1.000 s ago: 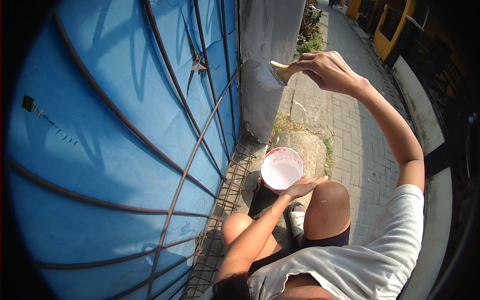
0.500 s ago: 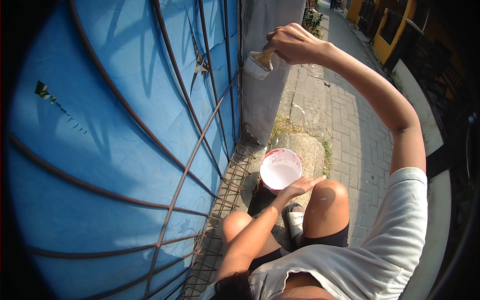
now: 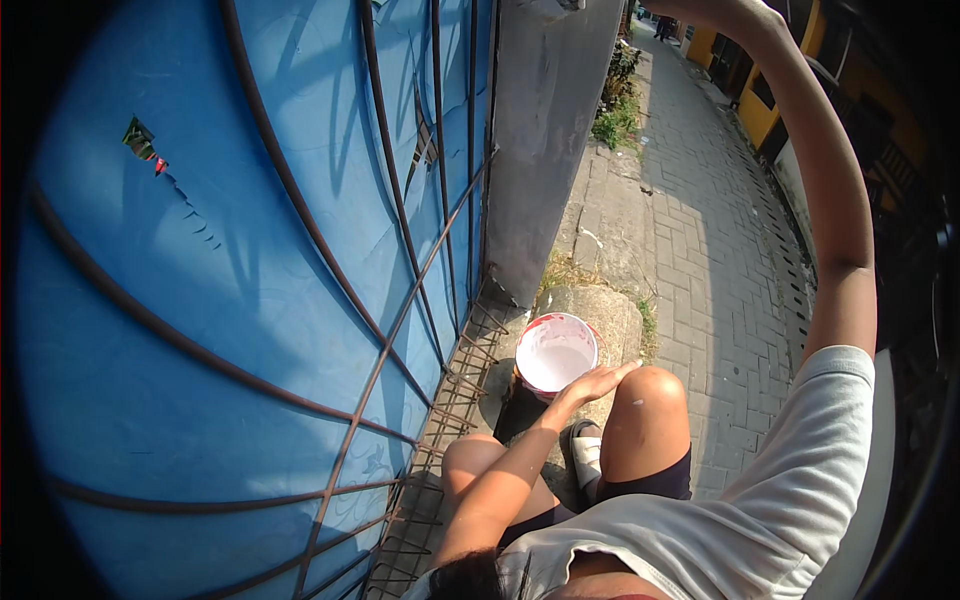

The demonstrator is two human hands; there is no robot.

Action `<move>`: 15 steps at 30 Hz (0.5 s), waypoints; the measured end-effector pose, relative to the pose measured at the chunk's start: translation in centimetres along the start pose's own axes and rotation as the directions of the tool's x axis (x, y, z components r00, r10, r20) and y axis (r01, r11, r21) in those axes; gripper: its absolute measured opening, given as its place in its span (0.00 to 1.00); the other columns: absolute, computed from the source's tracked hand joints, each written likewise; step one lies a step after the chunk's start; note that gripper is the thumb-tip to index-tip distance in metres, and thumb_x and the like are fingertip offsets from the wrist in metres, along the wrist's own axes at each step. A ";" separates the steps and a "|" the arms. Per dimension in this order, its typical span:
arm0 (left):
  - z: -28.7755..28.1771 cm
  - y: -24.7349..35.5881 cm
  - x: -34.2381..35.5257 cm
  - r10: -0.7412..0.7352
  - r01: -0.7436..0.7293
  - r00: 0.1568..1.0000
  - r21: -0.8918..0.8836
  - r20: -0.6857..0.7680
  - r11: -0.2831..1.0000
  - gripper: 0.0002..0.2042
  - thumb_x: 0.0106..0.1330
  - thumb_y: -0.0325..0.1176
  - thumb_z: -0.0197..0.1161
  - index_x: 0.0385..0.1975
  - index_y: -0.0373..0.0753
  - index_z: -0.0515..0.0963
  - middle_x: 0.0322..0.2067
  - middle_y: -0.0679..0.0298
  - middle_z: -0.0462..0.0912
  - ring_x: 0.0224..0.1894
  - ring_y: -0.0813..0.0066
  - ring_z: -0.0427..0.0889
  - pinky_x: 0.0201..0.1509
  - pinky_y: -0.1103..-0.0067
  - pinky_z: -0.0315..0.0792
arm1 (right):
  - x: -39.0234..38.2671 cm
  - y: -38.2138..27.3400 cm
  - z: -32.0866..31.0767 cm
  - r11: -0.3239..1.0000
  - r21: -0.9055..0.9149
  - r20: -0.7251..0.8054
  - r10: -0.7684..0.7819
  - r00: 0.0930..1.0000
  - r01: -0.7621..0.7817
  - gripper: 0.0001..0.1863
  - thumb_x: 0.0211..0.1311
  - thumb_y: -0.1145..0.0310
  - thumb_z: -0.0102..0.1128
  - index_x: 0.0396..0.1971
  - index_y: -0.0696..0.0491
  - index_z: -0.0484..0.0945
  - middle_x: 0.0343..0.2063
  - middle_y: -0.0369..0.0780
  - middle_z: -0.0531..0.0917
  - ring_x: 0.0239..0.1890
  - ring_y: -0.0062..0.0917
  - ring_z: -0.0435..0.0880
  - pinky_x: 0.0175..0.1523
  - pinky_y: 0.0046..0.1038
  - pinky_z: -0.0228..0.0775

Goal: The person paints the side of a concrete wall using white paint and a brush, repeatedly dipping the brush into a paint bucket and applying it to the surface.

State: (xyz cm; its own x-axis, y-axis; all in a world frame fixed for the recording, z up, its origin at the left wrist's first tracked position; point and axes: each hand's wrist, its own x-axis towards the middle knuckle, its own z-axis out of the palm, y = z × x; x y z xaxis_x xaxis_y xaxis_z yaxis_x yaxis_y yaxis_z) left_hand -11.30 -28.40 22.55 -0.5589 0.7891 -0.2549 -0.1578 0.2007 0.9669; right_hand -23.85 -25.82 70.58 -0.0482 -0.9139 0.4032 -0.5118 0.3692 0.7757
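Note:
My right arm reaches up and forward, and my right hand (image 3: 712,10) is cut off by the top edge, its fingers out of view. Half a second ago it was closed on a wide paintbrush with a yellowish handle and white-coated bristles. A pale edge, probably the brush, shows at the top of the grey pillar (image 3: 540,130). My left hand (image 3: 600,382) lies open, fingers stretched, between the bucket and my bent knee (image 3: 650,395), with its fingertips at the knee. Just beyond it, a red-rimmed bucket (image 3: 533,328) holds white-pink paint (image 3: 556,362) and stands upright on the ground.
On the left, a blue sheet (image 3: 200,330) with torn holes is crossed by rusty metal bars (image 3: 365,400). Short rods (image 3: 470,365) stick out along its foot. A paved lane (image 3: 700,270) runs along the right, with plants (image 3: 618,120) beyond the pillar.
My right hand has gone up and away to the top edge, taking the paintbrush nearly out of view. The view has shifted slightly; my left hand stays by the knee.

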 end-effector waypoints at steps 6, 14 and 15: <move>0.3 0.5 -0.5 -0.029 0.028 0.999 0.031 0.024 0.999 0.33 0.66 0.57 0.42 0.59 0.32 0.65 0.61 0.53 0.65 0.66 0.62 0.58 0.69 0.73 0.49 | -4.6 -7.4 8.6 0.966 0.104 0.528 0.147 0.836 -0.236 0.13 0.49 0.78 0.62 0.37 0.50 0.84 0.31 0.39 0.84 0.30 0.29 0.83 0.34 0.28 0.77; 0.0 0.6 -0.3 -0.008 0.005 0.998 0.041 0.062 0.999 0.32 0.68 0.54 0.40 0.62 0.35 0.60 0.64 0.55 0.60 0.68 0.64 0.54 0.70 0.74 0.45 | -1.2 -3.0 6.1 0.979 -0.113 0.474 0.203 0.857 -0.169 0.09 0.51 0.73 0.63 0.34 0.50 0.84 0.28 0.37 0.83 0.28 0.27 0.82 0.33 0.27 0.76; -0.1 0.4 0.0 0.003 -0.004 0.997 0.012 0.079 1.000 0.32 0.68 0.55 0.40 0.63 0.35 0.60 0.64 0.55 0.59 0.68 0.64 0.53 0.70 0.74 0.45 | -0.2 -1.6 4.2 0.981 -0.122 0.355 0.185 0.917 -0.150 0.09 0.51 0.73 0.63 0.35 0.50 0.84 0.29 0.37 0.83 0.29 0.27 0.82 0.34 0.27 0.76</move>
State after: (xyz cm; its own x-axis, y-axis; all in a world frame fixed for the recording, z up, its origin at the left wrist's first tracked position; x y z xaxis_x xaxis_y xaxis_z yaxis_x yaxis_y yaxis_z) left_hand -11.41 -28.42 22.89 -0.4929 0.8332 -0.2505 -0.1456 0.2049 0.9679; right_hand -26.66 -26.98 67.26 -0.4430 -0.8293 0.3404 -0.3903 0.5203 0.7596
